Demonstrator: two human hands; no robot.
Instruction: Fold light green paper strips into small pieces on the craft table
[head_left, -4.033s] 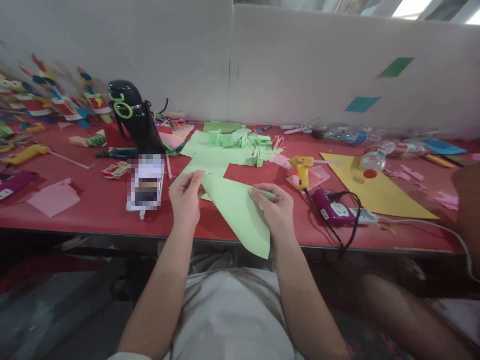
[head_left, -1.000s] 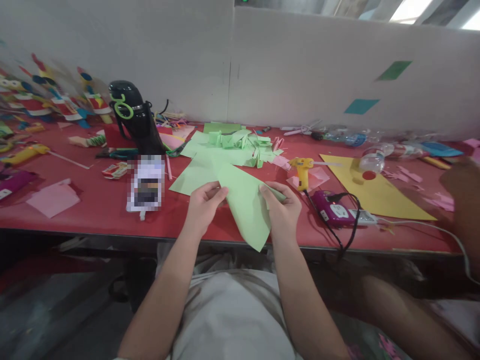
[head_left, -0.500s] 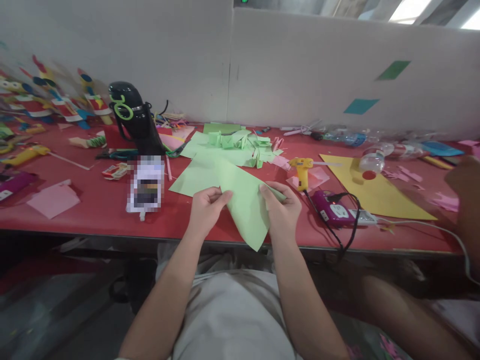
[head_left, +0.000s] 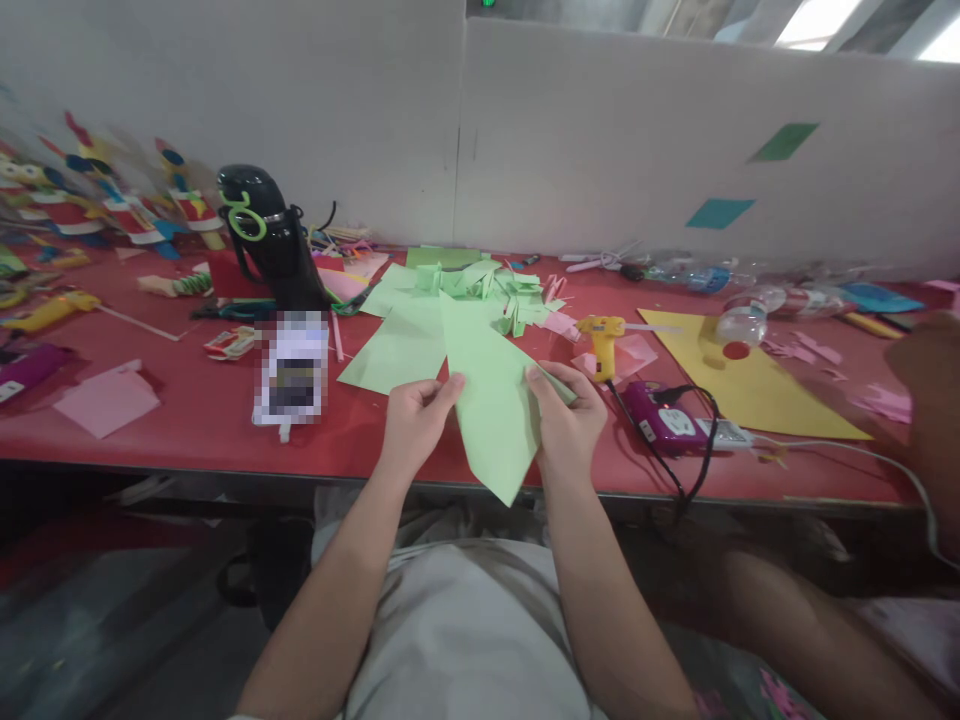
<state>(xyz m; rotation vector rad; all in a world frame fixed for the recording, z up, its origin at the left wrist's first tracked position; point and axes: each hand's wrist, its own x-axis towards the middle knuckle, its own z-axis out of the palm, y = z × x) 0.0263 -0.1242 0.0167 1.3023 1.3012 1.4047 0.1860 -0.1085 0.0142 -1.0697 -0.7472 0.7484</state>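
Note:
A light green paper sheet (head_left: 491, 400), folded into a long pointed shape, hangs over the front edge of the red table (head_left: 187, 420). My left hand (head_left: 416, 420) pinches its left edge with thumb and fingers. My right hand (head_left: 570, 420) grips its right edge, fingers closed over the fold. The point of the paper aims down toward my lap. Another flat green sheet (head_left: 394, 350) lies on the table just behind my left hand.
A heap of green paper scraps (head_left: 487, 285) lies behind. A yellow glue gun (head_left: 604, 335), a purple device with a black cable (head_left: 667, 425) and a yellow sheet (head_left: 750, 385) sit at right. A black bottle (head_left: 266, 235) and a blurred card (head_left: 292, 365) stand at left. Another person's arm (head_left: 930, 400) is at far right.
The green paper has turned more upright and narrower between my hands. My left hand has slid right along its edge, closer to my right hand.

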